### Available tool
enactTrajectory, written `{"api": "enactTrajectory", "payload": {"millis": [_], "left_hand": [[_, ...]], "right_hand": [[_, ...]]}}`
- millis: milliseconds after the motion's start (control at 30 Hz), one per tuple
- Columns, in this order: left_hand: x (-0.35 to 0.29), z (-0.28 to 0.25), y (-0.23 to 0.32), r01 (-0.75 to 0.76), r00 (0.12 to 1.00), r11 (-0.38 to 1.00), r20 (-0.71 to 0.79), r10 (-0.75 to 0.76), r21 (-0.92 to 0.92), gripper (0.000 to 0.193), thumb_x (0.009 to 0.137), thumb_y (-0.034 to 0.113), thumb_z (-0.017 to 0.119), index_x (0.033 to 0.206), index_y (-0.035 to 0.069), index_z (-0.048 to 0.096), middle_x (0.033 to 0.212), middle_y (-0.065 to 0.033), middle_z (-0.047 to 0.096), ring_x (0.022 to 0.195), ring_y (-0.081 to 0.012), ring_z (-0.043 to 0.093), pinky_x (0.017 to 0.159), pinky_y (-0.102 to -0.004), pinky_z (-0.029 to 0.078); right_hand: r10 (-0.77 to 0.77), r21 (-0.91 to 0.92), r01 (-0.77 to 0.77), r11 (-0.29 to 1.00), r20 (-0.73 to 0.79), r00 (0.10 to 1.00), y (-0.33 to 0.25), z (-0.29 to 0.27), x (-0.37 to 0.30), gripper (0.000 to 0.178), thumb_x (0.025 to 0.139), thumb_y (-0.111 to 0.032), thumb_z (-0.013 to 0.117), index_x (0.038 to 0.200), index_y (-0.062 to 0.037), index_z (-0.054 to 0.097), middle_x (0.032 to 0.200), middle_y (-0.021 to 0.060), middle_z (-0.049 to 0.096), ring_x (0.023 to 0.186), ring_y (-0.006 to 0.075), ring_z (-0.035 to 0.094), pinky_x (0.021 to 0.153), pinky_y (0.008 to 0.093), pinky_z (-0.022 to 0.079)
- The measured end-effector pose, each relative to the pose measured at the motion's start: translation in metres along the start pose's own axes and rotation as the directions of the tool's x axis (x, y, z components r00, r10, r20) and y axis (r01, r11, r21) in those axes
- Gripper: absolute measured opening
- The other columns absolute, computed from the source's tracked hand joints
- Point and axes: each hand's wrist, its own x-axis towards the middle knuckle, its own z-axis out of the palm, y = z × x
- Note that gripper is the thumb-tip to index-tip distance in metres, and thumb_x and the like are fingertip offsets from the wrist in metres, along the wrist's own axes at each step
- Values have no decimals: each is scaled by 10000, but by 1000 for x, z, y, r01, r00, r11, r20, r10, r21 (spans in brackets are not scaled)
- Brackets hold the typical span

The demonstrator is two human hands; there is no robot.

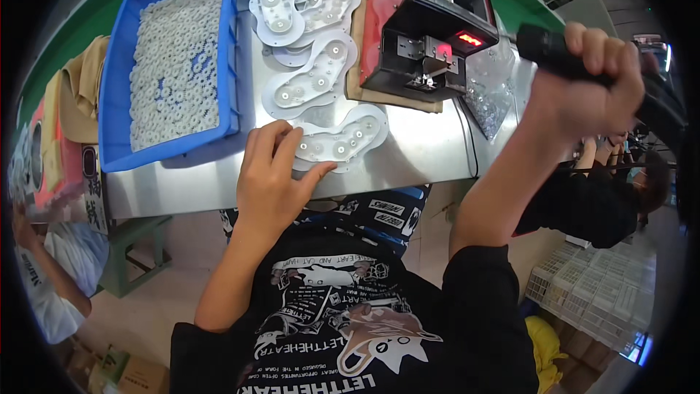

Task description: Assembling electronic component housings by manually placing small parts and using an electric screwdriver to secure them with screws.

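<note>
My left hand (273, 168) grips the left end of a white curved plastic housing (350, 144) with its thumb and fingers, pressing it on the metal table near the front edge. Small round gears with metal pins show inside this housing. Raised at the right, my right hand (587, 91) is wrapped round a black electric screwdriver (543, 47), well apart from the housing. Part of the hand is slightly blurred. Just beyond the held housing lies a similar white housing (310, 76), and several more are heaped behind it (281, 4).
A blue bin (232, 95) of small white gears stands at the left. At the back right, a red and black screw feeder (383, 18) rests on cardboard (397, 101). Beside it lies a clear bag of small screws (490, 106). Other people sit at both sides.
</note>
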Motion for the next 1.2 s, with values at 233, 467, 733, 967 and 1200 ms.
{"api": "enactTrajectory", "payload": {"millis": [233,467,733,967,1200], "left_hand": [[0,3,2,-19,1000,1000,-3,19,17,553,689,245,927,1091,-50,689,1114,-146,622,982,-331,614,829,-412,537],[-1,1,3,-19,1000,1000,-22,19,14,533,692,243,919,1076,-44,688,1106,-148,622,998,-338,607,849,-415,529],[-1,3,1,-36,999,999,-24,36,6,527,680,244,918,1051,-36,670,1090,-129,611,987,-330,593,854,-409,524],[-6,5,-2,-24,998,1000,-52,24,-13,521,676,263,912,1041,-20,671,1093,-120,610,1002,-320,586,867,-404,516],[-6,5,-2,-18,998,1000,-55,17,-10,499,691,272,898,1032,-13,671,1092,-114,608,1017,-315,589,878,-393,516]], "right_hand": [[-117,-210,134,968,91,989,45,23,-47,389,906,70,590,1276,56,471,677,71,541,487,149,497,496,366,473],[89,-286,-70,956,53,995,37,42,-78,396,913,59,609,1281,-1,474,731,82,567,521,143,499,512,363,468],[201,22,-205,978,138,970,55,99,-137,536,916,35,568,1406,11,352,787,71,567,492,139,471,499,364,466],[316,17,-318,948,58,947,71,112,-146,505,904,104,589,1365,24,399,779,88,612,493,144,493,506,378,478],[275,-38,-272,961,153,949,75,111,-147,490,906,66,608,1349,23,404,707,85,562,495,156,491,510,393,477]]}}
